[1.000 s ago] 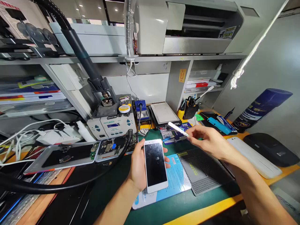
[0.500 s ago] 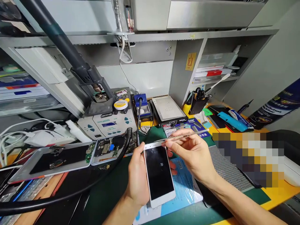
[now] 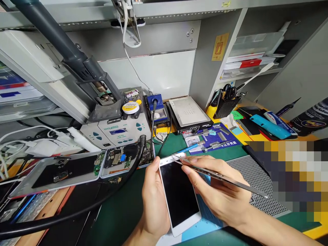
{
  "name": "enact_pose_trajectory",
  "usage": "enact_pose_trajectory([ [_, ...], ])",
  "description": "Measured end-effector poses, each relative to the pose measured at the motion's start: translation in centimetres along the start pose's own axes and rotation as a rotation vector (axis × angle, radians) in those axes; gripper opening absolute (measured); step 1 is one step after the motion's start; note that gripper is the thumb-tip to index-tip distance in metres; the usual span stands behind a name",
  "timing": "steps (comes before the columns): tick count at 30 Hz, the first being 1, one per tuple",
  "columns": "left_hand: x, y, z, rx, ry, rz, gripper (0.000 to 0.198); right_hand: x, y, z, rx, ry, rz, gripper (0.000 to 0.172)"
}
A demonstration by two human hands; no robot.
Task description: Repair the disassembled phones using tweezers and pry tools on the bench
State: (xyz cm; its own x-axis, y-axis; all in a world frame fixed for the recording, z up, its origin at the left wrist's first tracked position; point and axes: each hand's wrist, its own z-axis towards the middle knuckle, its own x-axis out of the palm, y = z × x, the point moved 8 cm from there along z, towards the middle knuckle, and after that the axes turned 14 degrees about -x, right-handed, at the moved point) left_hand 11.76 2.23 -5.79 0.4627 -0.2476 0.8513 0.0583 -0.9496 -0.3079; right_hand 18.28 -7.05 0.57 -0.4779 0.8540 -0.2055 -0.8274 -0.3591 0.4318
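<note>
A white smartphone (image 3: 180,196) with a dark screen rests tilted in my left hand (image 3: 155,200). The left thumb lies along its upper left edge; the other fingers are hidden behind it. My right hand (image 3: 222,198) pinches a pair of metal tweezers (image 3: 238,183) between thumb and fingers. The tweezer tips are at the phone's top edge, by the earpiece slot; whether they touch it I cannot tell. Under the phone lies a blue and white printed sheet (image 3: 205,222) on the green mat (image 3: 118,208).
A thick black hose (image 3: 107,198) curves across the left, past opened device shells (image 3: 74,169). Behind are a grey-white soldering station (image 3: 116,131) and a flat metal-topped box (image 3: 189,111). Small tools lie on a blue card (image 3: 217,136). A perforated grey mat (image 3: 258,177) is at right.
The tweezers have swung round: their rear end now points down to the right, and their tips meet the phone's top area. My view has shifted closer and lower.
</note>
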Motion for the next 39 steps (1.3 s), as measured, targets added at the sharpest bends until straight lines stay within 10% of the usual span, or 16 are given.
enact_pose_trajectory([
  [9,0.1,-0.3,-0.2,0.044,0.004,-0.015,0.044,-0.3,-0.3,-0.1,0.055,-0.058,-0.009,0.037],
  [26,-2.2,-1.5,-1.3,0.275,-0.342,0.024,0.03,0.0,0.4,0.4,0.007,-0.022,0.039,0.042],
  [39,-1.5,-0.9,-1.0,0.2,-0.245,0.053,0.035,-0.4,0.2,0.6,0.055,-0.07,0.044,0.039],
])
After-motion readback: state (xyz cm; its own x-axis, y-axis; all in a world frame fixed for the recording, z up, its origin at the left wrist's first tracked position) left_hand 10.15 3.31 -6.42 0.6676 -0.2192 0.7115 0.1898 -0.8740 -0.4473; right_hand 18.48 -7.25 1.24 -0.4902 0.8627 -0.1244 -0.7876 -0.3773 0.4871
